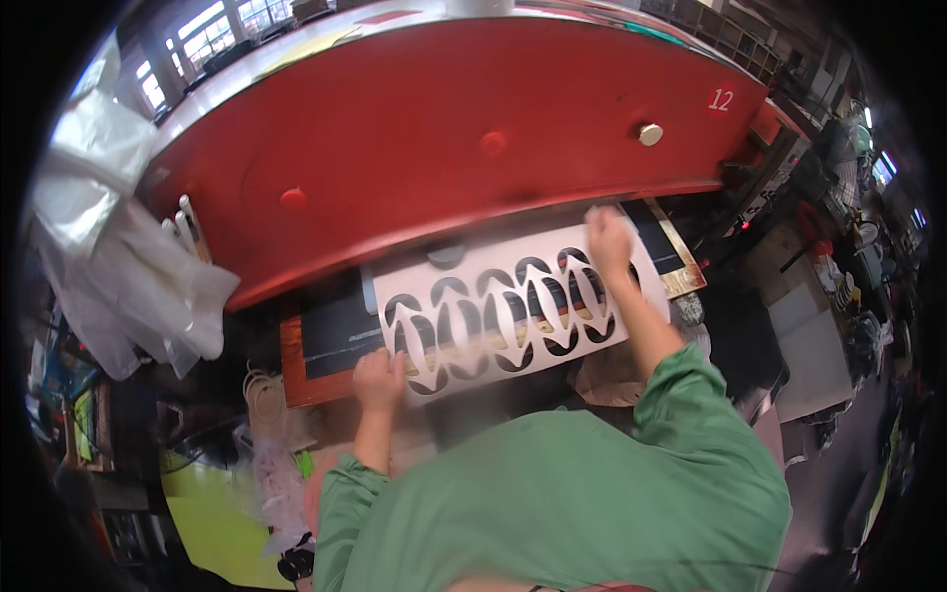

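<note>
- A white cut-out sheet (503,311), pierced with rows of curved, leaf-like openings, lies flat across the middle of the view on a dark board (335,340) with a wooden edge.
- The left hand (379,380) sits at the sheet's 7 o'clock corner, fingers curled into a loose fist that rests against the sheet's lower edge; whether it pinches the edge cannot be told.
- The right hand (609,242) is at the sheet's 1 o'clock corner, fingers spread flat and pressing down on top of it, not gripping; the hand is blurred.
- The sheet spans the gap between the two hands, its long side running from 8 o'clock to 2 o'clock.
- At 12 o'clock from the sheet a big red curved panel (444,138) overhangs it, with a brass knob (650,134) near its right end.
- A small round red label (721,100) with white figures sits at the panel's 2 o'clock end.
- Crumpled clear plastic bags (128,266) hang at 9 o'clock, well apart from both hands.
- A yellow-green surface (212,513) shows at 7 o'clock.
</note>
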`<state>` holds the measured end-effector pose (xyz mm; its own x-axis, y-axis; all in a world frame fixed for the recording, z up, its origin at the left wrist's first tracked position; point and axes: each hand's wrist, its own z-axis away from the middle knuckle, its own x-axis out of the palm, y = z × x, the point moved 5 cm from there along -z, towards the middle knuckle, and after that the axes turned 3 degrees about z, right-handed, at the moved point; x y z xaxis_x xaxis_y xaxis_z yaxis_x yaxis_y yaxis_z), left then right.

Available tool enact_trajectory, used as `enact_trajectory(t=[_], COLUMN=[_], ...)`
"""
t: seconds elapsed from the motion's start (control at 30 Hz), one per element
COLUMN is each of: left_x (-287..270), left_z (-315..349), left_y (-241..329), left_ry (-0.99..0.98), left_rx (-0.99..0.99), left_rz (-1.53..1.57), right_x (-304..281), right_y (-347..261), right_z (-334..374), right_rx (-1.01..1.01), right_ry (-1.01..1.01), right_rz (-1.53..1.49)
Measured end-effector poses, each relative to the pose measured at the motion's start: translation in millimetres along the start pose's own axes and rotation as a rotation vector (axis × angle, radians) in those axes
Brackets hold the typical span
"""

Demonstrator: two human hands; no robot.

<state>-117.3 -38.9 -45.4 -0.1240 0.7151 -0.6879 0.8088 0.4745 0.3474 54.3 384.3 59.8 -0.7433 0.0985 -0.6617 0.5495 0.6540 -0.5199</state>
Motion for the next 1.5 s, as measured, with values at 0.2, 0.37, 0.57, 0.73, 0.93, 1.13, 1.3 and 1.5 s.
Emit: enact_trajectory(t=[0.2,0.37,0.57,0.73,0.93,1.13,1.3,1.5], left_x=[34,43,45,48,47,40,14,-26], left_z=[-46,-69,-66,-69,-76,-68,-29,-10], left_y=[-19,-30,-32,-34,-31,-24,-9,3], left_ry=[-0.03,-0.041,-0.075,-0.161,-0.191,-0.195,-0.185,-0.049], left_rx=[-0.111,-0.124,-0.157,-0.241,-0.293,-0.303,-0.331,-0.339], left_rz=[0.016,0.01,-0.028,-0.016,-0.055,-0.052,0.02,-0.003], right_x=[-29,-14,75,72,71,63,53,92], right_y=[67,56,-6,-19,-16,-14,-18,-92], right_z=[-192,-126,58,91,86,79,78,82], right_rx=[0.019,-0.051,-0.306,-0.549,-0.564,-0.475,-0.228,-0.18], right_ry=[0.059,0.007,-0.528,-0.195,-0.251,-0.433,-0.458,-0.453], right_rz=[0.065,0.011,-0.167,-0.016,-0.067,-0.054,-0.092,-0.159])
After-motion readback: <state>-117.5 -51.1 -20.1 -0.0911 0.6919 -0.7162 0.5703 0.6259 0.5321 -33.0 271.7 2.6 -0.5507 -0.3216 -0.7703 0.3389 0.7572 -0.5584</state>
